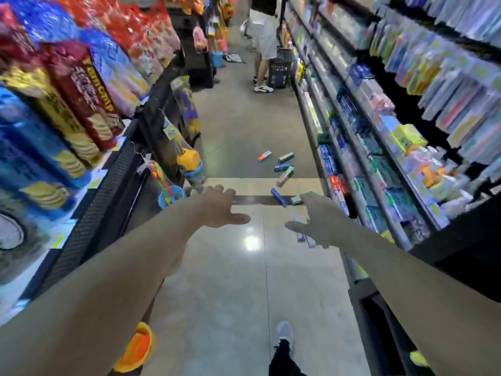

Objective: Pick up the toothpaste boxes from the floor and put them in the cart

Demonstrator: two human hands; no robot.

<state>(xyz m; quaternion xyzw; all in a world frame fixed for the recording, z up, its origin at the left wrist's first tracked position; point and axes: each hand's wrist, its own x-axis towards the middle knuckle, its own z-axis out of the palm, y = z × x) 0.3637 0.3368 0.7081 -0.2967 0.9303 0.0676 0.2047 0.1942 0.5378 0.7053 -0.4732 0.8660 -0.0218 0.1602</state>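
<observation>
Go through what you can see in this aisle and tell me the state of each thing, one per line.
Left hand: open, fingers spread, holding nothing.
Right hand: open, reaching forward, holding nothing.
Toothpaste boxes: scattered on the floor, lying at different angles.
Blue box: lying on the floor, beside the right hand's fingertips.
Black basket: standing upright on the floor beside another person.

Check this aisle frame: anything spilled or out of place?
Yes. Several toothpaste boxes lie scattered at odd angles on the floor beside the right-hand shelves, more near the right hand. No cart is visible.
</observation>
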